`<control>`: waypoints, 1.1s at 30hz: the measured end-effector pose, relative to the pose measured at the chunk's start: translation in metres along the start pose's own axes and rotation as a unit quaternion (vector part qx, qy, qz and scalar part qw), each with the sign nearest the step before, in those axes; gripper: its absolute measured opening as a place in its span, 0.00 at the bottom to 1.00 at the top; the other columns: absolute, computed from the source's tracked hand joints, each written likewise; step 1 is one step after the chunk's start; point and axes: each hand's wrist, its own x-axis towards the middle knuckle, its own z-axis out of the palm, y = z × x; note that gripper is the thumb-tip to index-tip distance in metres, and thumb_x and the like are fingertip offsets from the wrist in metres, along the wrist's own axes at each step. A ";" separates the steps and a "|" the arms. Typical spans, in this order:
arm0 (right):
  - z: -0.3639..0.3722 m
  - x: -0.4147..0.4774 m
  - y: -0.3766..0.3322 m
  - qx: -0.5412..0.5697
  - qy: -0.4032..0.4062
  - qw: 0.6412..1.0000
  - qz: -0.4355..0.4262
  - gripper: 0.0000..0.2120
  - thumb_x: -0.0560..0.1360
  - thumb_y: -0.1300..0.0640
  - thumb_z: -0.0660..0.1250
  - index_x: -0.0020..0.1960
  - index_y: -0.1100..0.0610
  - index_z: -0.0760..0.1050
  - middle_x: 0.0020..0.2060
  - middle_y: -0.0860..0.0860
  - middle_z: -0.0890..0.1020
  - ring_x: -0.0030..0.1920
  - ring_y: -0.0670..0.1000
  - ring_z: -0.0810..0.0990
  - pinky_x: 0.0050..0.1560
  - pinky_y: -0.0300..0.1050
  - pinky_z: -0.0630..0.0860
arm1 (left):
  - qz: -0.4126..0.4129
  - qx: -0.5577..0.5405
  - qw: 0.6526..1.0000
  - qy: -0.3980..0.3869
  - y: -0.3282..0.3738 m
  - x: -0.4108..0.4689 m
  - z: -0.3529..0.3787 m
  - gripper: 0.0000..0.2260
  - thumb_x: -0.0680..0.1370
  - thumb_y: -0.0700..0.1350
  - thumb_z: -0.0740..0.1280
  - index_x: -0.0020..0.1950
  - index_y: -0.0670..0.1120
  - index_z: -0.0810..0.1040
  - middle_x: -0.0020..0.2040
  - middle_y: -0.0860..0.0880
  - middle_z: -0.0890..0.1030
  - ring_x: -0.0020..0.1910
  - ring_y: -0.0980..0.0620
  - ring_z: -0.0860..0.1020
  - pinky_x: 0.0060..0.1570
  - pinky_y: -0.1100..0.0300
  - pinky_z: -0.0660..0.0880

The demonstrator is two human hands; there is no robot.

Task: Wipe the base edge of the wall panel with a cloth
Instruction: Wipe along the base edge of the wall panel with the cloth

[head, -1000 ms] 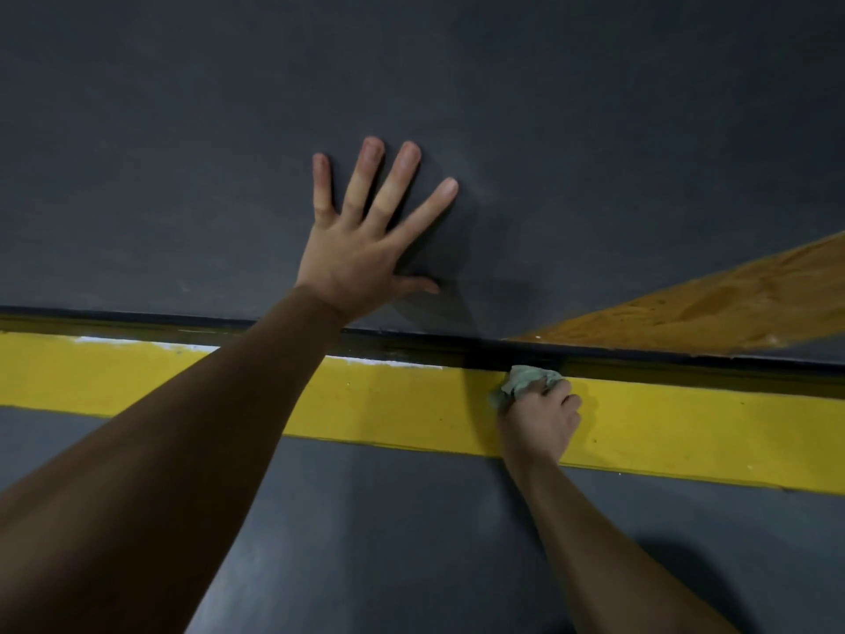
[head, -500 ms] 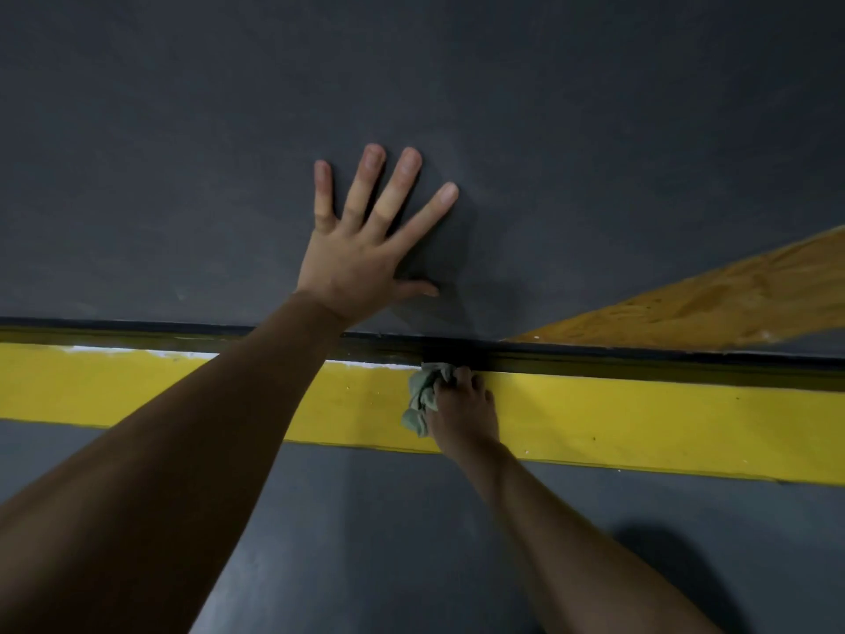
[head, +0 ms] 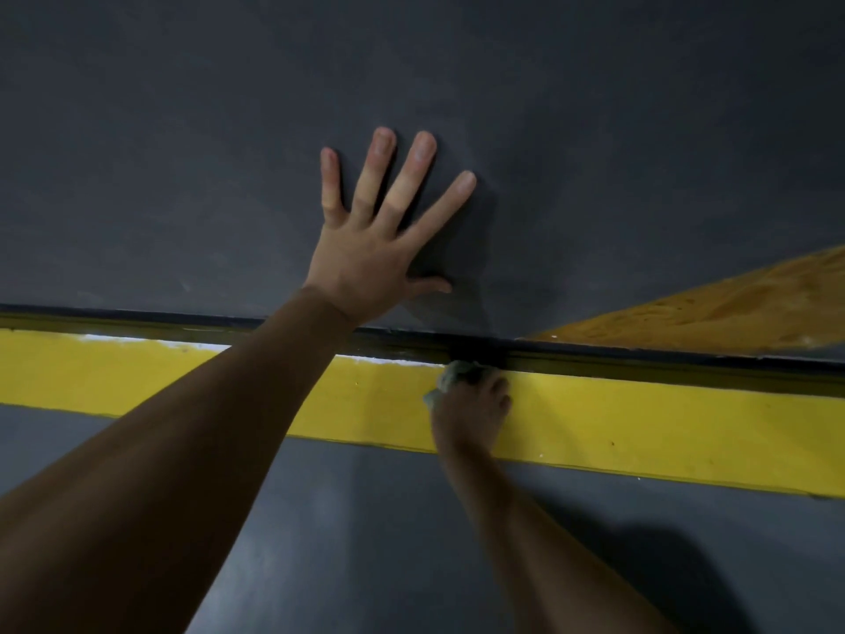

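Left hand (head: 366,263): mine, fingers spread wide and flat on the wall panel (head: 548,153), bracing. Right hand (head: 471,404): mine, fingers curled round a small bunched cloth (head: 450,375) and pressing it to the base edge (head: 640,354), just above the yellow stripe (head: 640,427). Hazards, as I judge them: the wad is small and mostly under my fingers, so it may slip from my grip or ride down onto the stripe, leaving the dark recess unwiped. Heavy leaning could skid the braced palm.
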 end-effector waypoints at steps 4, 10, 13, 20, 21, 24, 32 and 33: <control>0.006 -0.022 -0.054 0.047 -0.025 0.989 -0.141 0.14 0.72 0.54 0.70 0.56 0.59 0.80 0.60 0.59 0.73 0.60 0.61 0.71 0.58 0.53 0.68 | 0.008 0.009 1.000 0.004 0.000 -0.003 0.004 0.57 0.70 0.75 0.70 0.85 0.54 0.40 0.80 0.43 0.45 0.82 0.38 0.34 0.75 0.34 0.31; 0.018 -0.017 -0.045 0.055 -0.050 0.971 -0.228 0.12 0.77 0.52 0.66 0.59 0.54 0.77 0.65 0.55 0.69 0.65 0.59 0.67 0.61 0.52 0.66 | 0.008 0.010 1.000 0.003 -0.001 -0.004 0.005 0.56 0.71 0.75 0.68 0.85 0.55 0.39 0.80 0.42 0.45 0.82 0.39 0.35 0.75 0.33 0.33; 0.015 -0.016 -0.010 0.026 -0.052 0.972 -0.226 0.14 0.77 0.52 0.67 0.61 0.54 0.77 0.66 0.55 0.70 0.63 0.58 0.70 0.61 0.51 0.69 | 0.013 0.029 0.999 0.006 -0.001 -0.004 0.005 0.54 0.72 0.76 0.67 0.86 0.54 0.42 0.80 0.42 0.46 0.83 0.38 0.36 0.76 0.32 0.34; -0.001 -0.020 0.076 0.082 0.060 0.989 -0.105 0.08 0.64 0.59 0.74 0.42 0.61 0.83 0.46 0.64 0.81 0.42 0.64 0.80 0.41 0.54 0.77 | 0.009 0.040 0.997 -0.059 0.003 -0.002 -0.012 0.55 0.73 0.75 0.69 0.86 0.52 0.41 0.83 0.42 0.32 0.80 0.37 0.29 0.74 0.31 0.33; -0.006 -0.021 0.072 0.106 0.043 0.990 -0.078 0.11 0.68 0.58 0.65 0.44 0.62 0.83 0.47 0.64 0.81 0.44 0.64 0.80 0.43 0.55 0.77 | 0.009 0.046 0.995 -0.086 0.006 -0.001 -0.018 0.56 0.72 0.74 0.69 0.86 0.52 0.40 0.83 0.39 0.34 0.80 0.36 0.29 0.74 0.30 0.33; -0.024 -0.026 0.042 0.159 -0.091 0.983 -0.013 0.26 0.76 0.55 0.49 0.65 0.61 0.78 0.67 0.61 0.73 0.64 0.64 0.72 0.62 0.56 0.69 | 0.007 0.037 0.983 -0.177 0.013 0.000 -0.047 0.55 0.74 0.73 0.69 0.85 0.51 0.39 0.81 0.34 0.43 0.81 0.29 0.38 0.74 0.26 0.41; -0.002 -0.016 -0.011 0.167 -0.092 0.981 0.016 0.20 0.74 0.60 0.55 0.55 0.66 0.82 0.56 0.66 0.79 0.54 0.66 0.79 0.54 0.56 0.75 | 0.153 0.077 0.958 -0.231 -0.055 -0.022 -0.072 0.44 0.82 0.62 0.66 0.86 0.49 0.43 0.84 0.40 0.36 0.84 0.40 0.40 0.79 0.34 0.41; 0.003 -0.016 -0.019 0.164 -0.089 0.982 0.015 0.17 0.73 0.59 0.60 0.55 0.65 0.82 0.57 0.66 0.79 0.55 0.66 0.78 0.56 0.56 0.74 | 0.160 0.076 0.958 -0.226 -0.060 -0.032 -0.065 0.43 0.82 0.62 0.65 0.86 0.49 0.43 0.84 0.40 0.36 0.84 0.40 0.40 0.79 0.35 0.40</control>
